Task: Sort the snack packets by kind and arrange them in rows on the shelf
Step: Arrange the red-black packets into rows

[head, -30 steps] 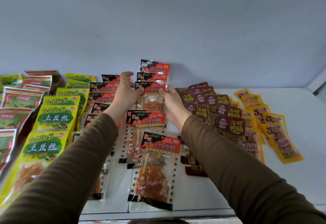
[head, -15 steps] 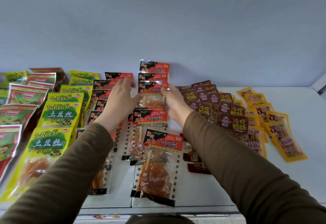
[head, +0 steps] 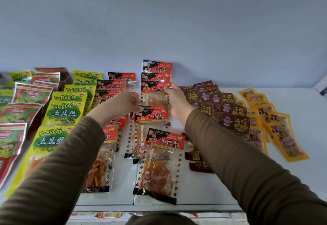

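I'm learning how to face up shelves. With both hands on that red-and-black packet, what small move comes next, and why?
Probably ease the red-and-black packet down flat and let go: the right hand pinches its upper right corner, the left hand is at its lower left edge, and it already lines up with its column.

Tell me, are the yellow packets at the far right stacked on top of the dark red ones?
No, the yellow packets lie in their own rows on the white shelf, to the right of the dark red packets.

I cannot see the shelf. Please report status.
Right hand pinching red packet in middle row. Left hand curled beside it, grip unclear. Nothing blocking.
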`<action>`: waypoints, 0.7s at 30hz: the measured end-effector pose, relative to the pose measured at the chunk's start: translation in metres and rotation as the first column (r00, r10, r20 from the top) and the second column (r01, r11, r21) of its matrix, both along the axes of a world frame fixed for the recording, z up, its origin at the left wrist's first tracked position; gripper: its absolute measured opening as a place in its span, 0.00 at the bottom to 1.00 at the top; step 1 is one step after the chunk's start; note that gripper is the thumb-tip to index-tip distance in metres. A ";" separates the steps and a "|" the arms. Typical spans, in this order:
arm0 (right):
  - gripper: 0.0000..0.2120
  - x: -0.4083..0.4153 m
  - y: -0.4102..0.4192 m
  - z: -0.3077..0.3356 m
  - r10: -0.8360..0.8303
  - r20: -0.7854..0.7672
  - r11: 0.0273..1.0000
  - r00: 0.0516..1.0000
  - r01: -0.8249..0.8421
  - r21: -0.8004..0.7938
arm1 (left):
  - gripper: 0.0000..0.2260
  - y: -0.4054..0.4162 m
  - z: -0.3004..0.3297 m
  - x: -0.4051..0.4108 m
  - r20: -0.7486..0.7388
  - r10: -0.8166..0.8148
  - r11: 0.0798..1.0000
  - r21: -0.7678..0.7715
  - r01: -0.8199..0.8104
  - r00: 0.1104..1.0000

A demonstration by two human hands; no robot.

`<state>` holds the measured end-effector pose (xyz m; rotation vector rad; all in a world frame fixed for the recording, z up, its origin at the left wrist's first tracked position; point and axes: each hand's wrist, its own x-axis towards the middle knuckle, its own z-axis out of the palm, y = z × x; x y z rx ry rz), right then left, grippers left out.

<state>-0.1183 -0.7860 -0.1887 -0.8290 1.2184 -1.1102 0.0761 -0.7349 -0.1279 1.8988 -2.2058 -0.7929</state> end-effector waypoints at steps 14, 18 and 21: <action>0.10 -0.017 -0.009 0.010 0.163 0.162 0.971 0.973 -0.187 0.149 | 0.19 -0.009 -0.013 -0.014 -0.425 0.207 0.962 -0.078 -0.263 0.881; 0.12 -0.015 -0.009 0.007 0.124 0.185 0.983 0.975 -0.146 0.114 | 0.24 -0.012 -0.015 -0.017 -0.438 0.176 0.949 -0.163 -0.270 0.882; 0.16 -0.009 -0.008 0.007 0.099 0.228 0.985 0.969 -0.127 0.112 | 0.29 -0.014 -0.021 -0.020 -0.455 0.177 0.961 -0.110 -0.252 0.873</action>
